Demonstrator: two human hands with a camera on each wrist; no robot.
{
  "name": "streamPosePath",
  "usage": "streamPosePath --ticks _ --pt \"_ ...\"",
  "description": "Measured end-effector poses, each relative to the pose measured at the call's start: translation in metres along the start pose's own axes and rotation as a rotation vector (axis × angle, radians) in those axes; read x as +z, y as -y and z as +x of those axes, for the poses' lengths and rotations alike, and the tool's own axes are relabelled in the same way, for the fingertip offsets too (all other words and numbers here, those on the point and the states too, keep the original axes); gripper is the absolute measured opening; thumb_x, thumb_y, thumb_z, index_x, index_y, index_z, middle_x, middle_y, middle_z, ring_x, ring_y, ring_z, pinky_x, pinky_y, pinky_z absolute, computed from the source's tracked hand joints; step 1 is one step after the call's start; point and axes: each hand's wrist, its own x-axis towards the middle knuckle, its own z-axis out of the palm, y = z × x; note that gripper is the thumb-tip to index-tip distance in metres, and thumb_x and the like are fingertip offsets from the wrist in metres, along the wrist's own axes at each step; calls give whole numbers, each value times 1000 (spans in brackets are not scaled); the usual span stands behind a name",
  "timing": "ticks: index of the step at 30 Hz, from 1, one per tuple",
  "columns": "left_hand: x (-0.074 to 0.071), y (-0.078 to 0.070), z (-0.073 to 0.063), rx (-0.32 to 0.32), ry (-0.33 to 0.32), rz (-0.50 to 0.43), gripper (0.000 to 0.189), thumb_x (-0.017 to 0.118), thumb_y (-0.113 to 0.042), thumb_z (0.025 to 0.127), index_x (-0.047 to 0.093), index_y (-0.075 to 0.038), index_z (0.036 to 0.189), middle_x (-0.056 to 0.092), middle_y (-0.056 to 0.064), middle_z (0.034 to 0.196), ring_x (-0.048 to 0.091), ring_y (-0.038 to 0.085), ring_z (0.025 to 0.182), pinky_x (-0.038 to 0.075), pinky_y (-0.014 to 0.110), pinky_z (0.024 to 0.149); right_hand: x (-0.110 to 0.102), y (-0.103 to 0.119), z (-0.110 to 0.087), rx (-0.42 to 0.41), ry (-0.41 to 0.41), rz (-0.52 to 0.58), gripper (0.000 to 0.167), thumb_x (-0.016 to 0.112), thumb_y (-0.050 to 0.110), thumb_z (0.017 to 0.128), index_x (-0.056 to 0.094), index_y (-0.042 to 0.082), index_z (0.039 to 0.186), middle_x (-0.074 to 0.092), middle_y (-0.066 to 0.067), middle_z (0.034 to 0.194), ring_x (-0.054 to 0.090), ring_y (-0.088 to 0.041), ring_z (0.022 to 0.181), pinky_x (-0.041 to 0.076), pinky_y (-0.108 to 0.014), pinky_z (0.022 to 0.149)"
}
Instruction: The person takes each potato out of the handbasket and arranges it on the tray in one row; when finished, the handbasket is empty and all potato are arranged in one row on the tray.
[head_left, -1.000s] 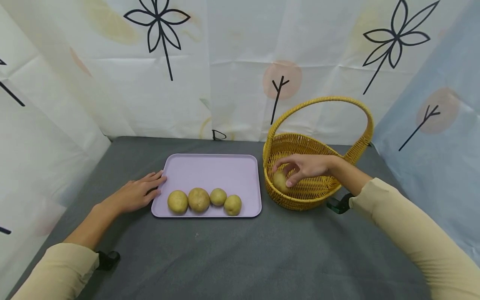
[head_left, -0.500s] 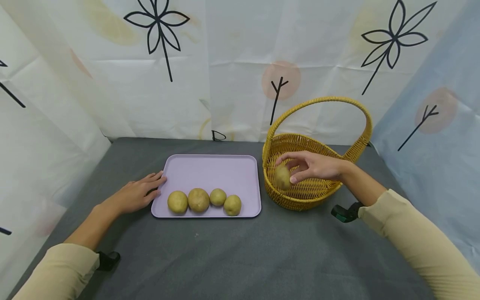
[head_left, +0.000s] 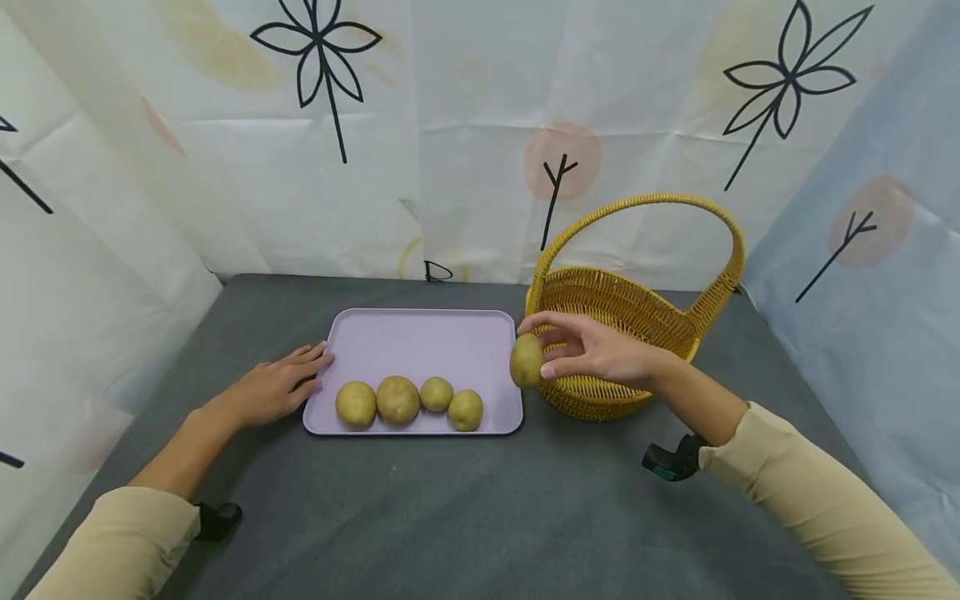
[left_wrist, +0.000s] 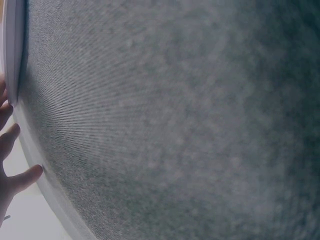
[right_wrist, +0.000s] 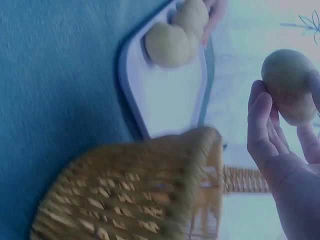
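My right hand [head_left: 592, 348] pinches a potato [head_left: 527, 361] between thumb and fingertips, above the gap between basket and tray. In the right wrist view the same potato [right_wrist: 290, 86] is up off the table, well clear of the basket rim. Below the right hand stands a yellow wicker basket [head_left: 607, 408] with a tall arched handle. My left hand [head_left: 273, 387] lies with fingers extended, fingertips on the left rim of a pale purple tray [head_left: 420, 342]. Along the tray's front edge sit several potatoes [head_left: 397, 400] in a row.
A dark grey cloth [head_left: 450, 508] covers the table. White printed curtains [head_left: 472, 192] hang behind and at the left side, and a bluish one [head_left: 885, 325] hangs at the right. Each wrist wears a black band [head_left: 217, 522].
My right hand has lifted the potato out of the basket and carried it left toward the tray. The left hand and the tray stay where they were.
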Motion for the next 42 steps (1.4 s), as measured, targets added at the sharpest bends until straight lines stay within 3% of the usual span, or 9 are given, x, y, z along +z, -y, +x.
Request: streamPosePath --ticks 6,10,13,19,25,30,37,42 --pt "0 -1 1 -2 8 -2 53 55 -24 102 43 -4 150 33 23 157 30 46 143 28 74 99 21 -10 9 -2 -53 -6 54 68 10 95 43 8 143 47 -16 141 59 -32 117 51 -39 90" --pt "0 0 3 -1 11 1 53 55 -24 102 43 -4 150 33 23 157 30 46 143 28 73 100 31 -16 15 2 -90 -10 53 67 7 95 43 7 143 52 -16 134 59 -33 113 51 -44 89" --pt "1 1 3 1 11 4 53 55 -24 102 43 -4 150 33 23 156 30 46 143 29 73 100 37 -20 19 13 -74 9 51 65 3 96 42 5 142 57 -18 124 63 -35 105 50 -50 88" --pt "1 2 3 5 11 4 53 56 -24 102 43 -3 150 33 24 156 31 47 142 30 73 100 51 -27 24 43 -29 31 51 64 2 95 42 1 141 62 -18 114 66 -31 97 53 -43 84" --pt "1 1 3 -5 15 -2 54 55 -25 102 43 -3 150 33 24 156 30 47 143 28 74 100 62 -38 28 41 -31 -26 51 64 -3 94 41 -8 139 62 -19 110 69 -28 92 56 -45 80" --pt "0 0 3 0 12 -7 53 55 -24 103 43 -3 150 33 24 157 30 46 143 28 74 100 68 -42 28 64 -58 -89 50 65 -5 92 42 -9 136 63 -18 106 68 -23 88 54 -33 75" --pt "0 0 3 2 10 -3 53 55 -23 102 43 -3 150 33 24 156 30 46 143 29 74 99 74 -41 30 134 -147 -151 47 68 -3 90 47 -7 132 65 -17 99 68 -21 87 53 -29 71" --pt "1 0 4 -1 8 -3 53 56 -23 102 43 -3 150 33 24 156 30 47 142 29 74 99 77 -40 32 168 -203 -271 48 69 0 90 49 -7 133 65 -16 97 69 -21 86 54 -29 68"
